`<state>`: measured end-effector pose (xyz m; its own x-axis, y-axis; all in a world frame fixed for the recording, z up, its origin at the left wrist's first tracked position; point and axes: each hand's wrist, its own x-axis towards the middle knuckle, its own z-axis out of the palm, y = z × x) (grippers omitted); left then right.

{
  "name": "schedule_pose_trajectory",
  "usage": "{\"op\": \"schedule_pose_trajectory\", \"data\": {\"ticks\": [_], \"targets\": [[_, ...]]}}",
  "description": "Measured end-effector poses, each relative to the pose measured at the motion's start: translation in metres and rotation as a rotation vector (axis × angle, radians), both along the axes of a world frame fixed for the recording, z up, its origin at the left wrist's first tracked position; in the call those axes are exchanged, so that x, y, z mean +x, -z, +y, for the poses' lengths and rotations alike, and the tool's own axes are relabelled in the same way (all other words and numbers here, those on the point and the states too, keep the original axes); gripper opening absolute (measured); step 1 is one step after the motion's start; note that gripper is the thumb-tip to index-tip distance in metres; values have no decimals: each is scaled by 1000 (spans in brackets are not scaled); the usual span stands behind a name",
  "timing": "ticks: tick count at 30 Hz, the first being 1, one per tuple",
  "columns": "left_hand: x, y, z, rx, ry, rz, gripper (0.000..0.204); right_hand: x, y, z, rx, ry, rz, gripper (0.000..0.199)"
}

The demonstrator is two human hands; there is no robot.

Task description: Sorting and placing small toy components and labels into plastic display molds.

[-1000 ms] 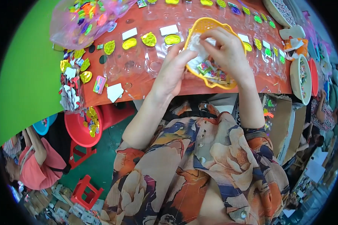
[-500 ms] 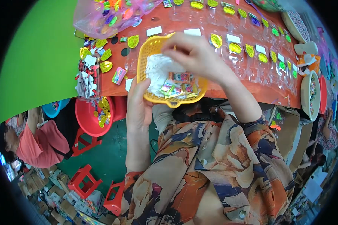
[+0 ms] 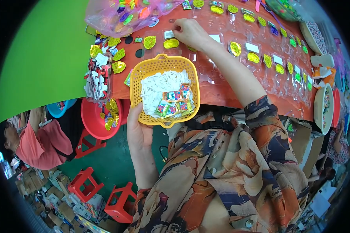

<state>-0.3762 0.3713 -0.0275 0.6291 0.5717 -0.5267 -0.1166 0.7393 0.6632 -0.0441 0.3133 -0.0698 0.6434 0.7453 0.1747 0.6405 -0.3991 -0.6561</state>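
My left hand (image 3: 140,130) grips the near left corner of a yellow perforated plastic basket (image 3: 136,79), held tilted at the table's near edge. In it lie a heap of thin white strips (image 3: 159,83) and several small colourful packets (image 3: 173,96). Beyond the basket, my right hand (image 3: 192,35) reaches out with thumb and fingers pinched; what they hold is hidden. Its fingertips are right by a white card (image 3: 169,34) and just past a yellow oval piece (image 3: 170,43) in a clear plastic tray.
Rows of clear trays (image 3: 260,73) with yellow and green pieces cover the red table. A pink bag (image 3: 116,19) of colourful pieces and a clear box (image 3: 97,81) lie left. A red basin (image 3: 90,122) stands below; a co-worker (image 3: 44,143) is at far left.
My right hand has gone from above the basket to the tray beyond it. The basket has come lower and a little left, showing more of its contents.
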Motion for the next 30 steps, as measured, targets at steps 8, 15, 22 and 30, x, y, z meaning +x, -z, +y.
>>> {"op": "schedule_pose_trajectory", "data": {"ticks": [8, 15, 22, 30], "targets": [[9, -2, 0, -11, 26, -12, 47, -11, -4, -11, -63, 15, -276, 22], [26, -4, -3, 16, 44, -49, 48, -65, -81, -53, 171, -192, -51, 23], [51, -11, -26, 62, 231, -111, 45, -121, -75, -78, -237, -301, -273, 17], [54, -4, -35, -6, 282, -114, 45, -126, -73, -111, 85, -288, -69, 14]]}}
